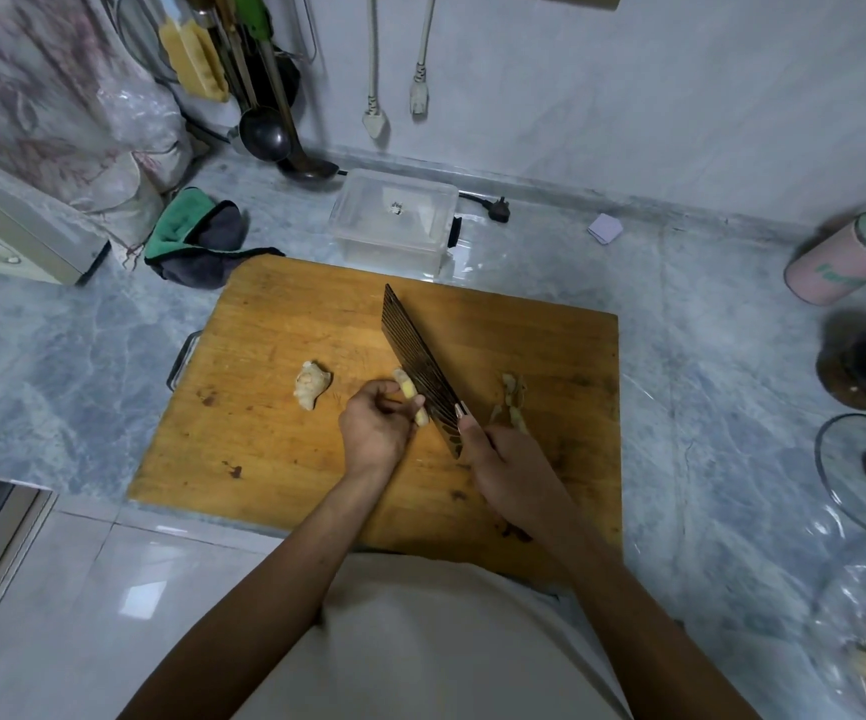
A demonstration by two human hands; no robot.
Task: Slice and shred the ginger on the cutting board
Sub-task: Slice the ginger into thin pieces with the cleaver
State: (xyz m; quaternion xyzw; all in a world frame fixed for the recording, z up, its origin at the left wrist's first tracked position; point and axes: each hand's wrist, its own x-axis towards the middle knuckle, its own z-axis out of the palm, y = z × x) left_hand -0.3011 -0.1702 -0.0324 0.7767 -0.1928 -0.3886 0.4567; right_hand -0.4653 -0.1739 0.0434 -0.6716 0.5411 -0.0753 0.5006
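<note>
Head view: we held the ginger piece (pixel 411 398) on the cutting board (pixel 285 439), cleaver (pixel 420 371) just right of it.
Left hand (pixel 376 426) grip pinched it; right hand (pixel 511 475) grip wrapped the handle; blade ran along its long axis.

Not much to read here tbh. Only lettering I can spot is some green print on the pink canister (pixel 836 265) lying far right on the tabletop, and it's cut off and too blurry to make out. The clear box (pixel 394 220) has a small dark mark, unreadable.
</note>
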